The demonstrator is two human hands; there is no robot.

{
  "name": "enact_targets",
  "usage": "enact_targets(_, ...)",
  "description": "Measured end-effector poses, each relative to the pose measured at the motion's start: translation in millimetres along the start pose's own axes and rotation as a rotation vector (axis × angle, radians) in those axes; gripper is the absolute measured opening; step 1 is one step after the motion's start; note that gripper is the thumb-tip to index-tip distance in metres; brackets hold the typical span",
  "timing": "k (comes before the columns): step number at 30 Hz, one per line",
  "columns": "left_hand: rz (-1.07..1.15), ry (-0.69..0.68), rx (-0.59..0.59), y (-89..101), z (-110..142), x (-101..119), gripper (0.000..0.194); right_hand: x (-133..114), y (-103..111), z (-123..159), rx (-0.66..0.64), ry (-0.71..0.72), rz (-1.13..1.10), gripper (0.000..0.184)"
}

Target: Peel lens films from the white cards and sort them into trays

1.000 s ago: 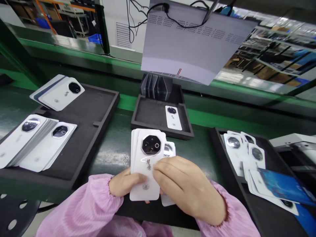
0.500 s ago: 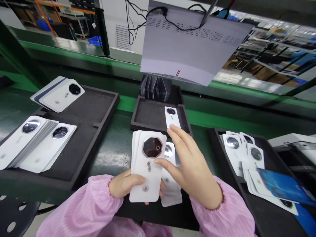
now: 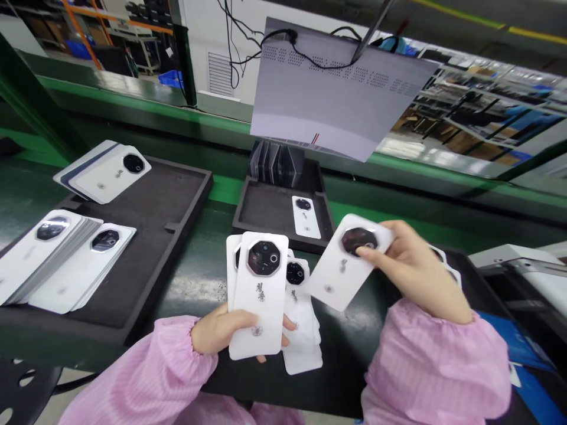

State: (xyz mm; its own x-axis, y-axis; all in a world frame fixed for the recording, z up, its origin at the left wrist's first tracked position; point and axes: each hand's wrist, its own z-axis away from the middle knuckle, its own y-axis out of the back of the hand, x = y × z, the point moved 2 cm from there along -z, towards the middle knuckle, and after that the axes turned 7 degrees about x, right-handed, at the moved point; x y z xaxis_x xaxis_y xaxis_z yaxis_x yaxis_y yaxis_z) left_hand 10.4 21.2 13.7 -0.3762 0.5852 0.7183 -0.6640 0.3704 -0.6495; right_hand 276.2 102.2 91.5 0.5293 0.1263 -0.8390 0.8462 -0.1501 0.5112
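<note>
White panels: L hand grips 2+, lower mostly hidden; R hand pinches 1, corner covered.

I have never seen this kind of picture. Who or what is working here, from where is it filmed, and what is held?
There is no machine at work: these are a person's bare hands, with pink sleeves. Every picture comes from one camera on that person's head, looking forward and down.

The left hand holds at least two white panels, shaped like phone backs with a dark camera window. The right hand holds another single panel.

Beyond the hands, a dark tray holds one panel lying flat and a row of dark, thin pieces. The larger tray at left holds more panels.
</note>
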Motion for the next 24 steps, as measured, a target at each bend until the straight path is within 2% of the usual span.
enact_targets(3, 0.002, -0.004, 0.008, 1.4, 0.2, -0.2, 0.036, 9.0, -32.0, -4.4, -0.349, 0.027, 0.168, 0.024)
enact_targets(5, -0.006, -0.009, 0.013, 1.7, 0.6, -0.1, 0.035, 12.5, -60.2, -5.3, -0.483, 0.028, 0.303, 0.021)
enact_targets(6, -0.011, -0.014, 0.016, 1.5, 0.9, 0.0, 0.036, 13.7, -71.6, -5.4, -0.502, 0.017, 0.404, 0.020)
enact_targets(8, -0.028, -0.019, 0.023, 0.6, 1.7, 0.4, 0.036, 12.5, -84.1, -4.5, -0.430, 0.018, 0.601, 0.020)
enact_targets(10, -0.073, -0.013, 0.038, -0.5, 2.4, 0.3, 0.034, 3.3, -82.5, -0.5, -0.250, 0.089, 0.650, 0.022)
enact_targets(12, -0.148, 0.012, 0.044, -1.7, 3.1, -1.2, 0.034, -14.3, -72.3, 8.0, -0.052, 0.227, 0.470, 0.019)
enact_targets(14, -0.228, 0.049, 0.047, -2.5, 3.6, -3.8, 0.035, -34.7, -62.6, 20.1, 0.032, 0.361, 0.206, 0.012)
enact_targets(16, -0.286, 0.075, 0.051, -2.6, 3.8, -6.6, 0.035, -51.4, -59.6, 32.0, 0.017, 0.440, 0.049, 0.009)
enact_targets(18, -0.326, 0.077, 0.063, -2.4, 3.5, -8.4, 0.035, -60.3, -63.2, 40.2, -0.019, 0.461, 0.017, 0.011)
enact_targets(24, -0.504, 0.015, 0.060, -3.0, 2.4, -6.6, 0.033, -57.8, -72.9, 41.8, -0.058, 0.417, 0.013, 0.010)
